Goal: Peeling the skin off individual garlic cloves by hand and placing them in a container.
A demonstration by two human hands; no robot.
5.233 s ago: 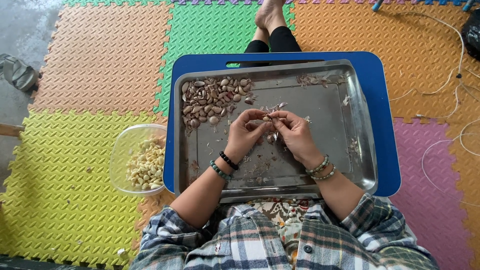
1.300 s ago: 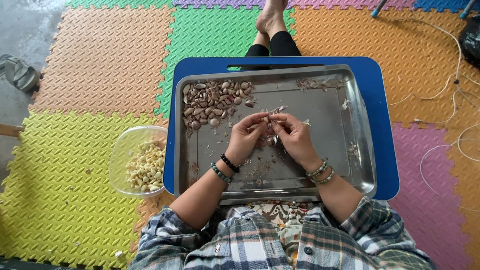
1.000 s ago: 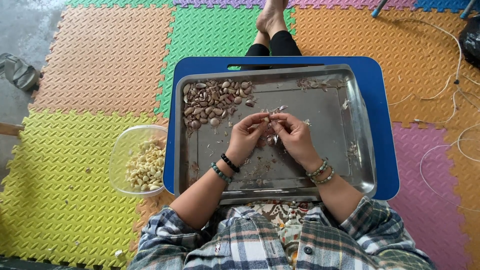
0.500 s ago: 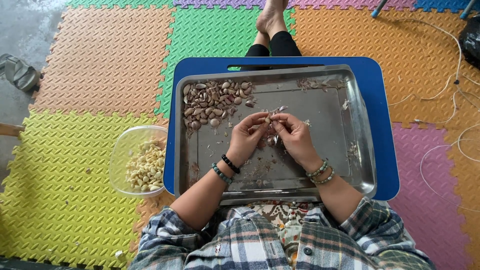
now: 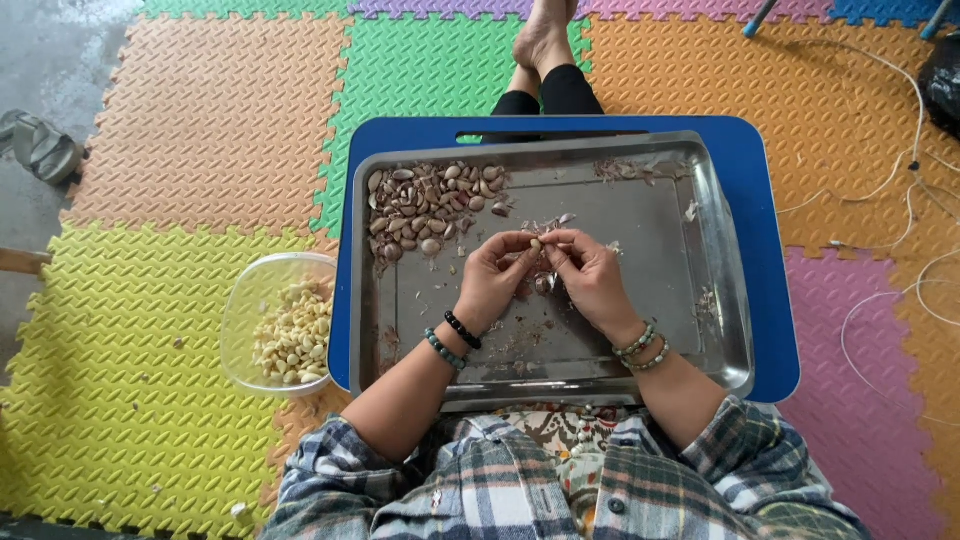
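— Where are the two hands?

— Both hang over the middle of the metal tray [image 5: 720,300]. The left hand [image 5: 492,280] and the right hand [image 5: 592,275] meet fingertip to fingertip, and between them sits a single garlic clove [image 5: 536,243], pale and small. Each grip is pinched on that clove, thumb and forefinger of both hands closed around it.

— And the rest of the garlic?

— A heap of unpeeled cloves [image 5: 425,205] lies in the tray's far left corner, brownish, well apart from the hands. Loose papery skins [image 5: 640,170] are scattered along the far edge and near the right wall of the tray.

— What carries the tray?

— A blue table [image 5: 770,250], low, standing over the person's legs on a floor of coloured foam mats [image 5: 200,130].

— Anything beside it?

— A clear plastic container [image 5: 245,300] rests on the yellow mat just left of the table, holding peeled cloves [image 5: 292,335], cream-coloured. Beaded bracelets [image 5: 455,338] circle both wrists, and plaid sleeves [image 5: 730,470] are pushed up the forearms.
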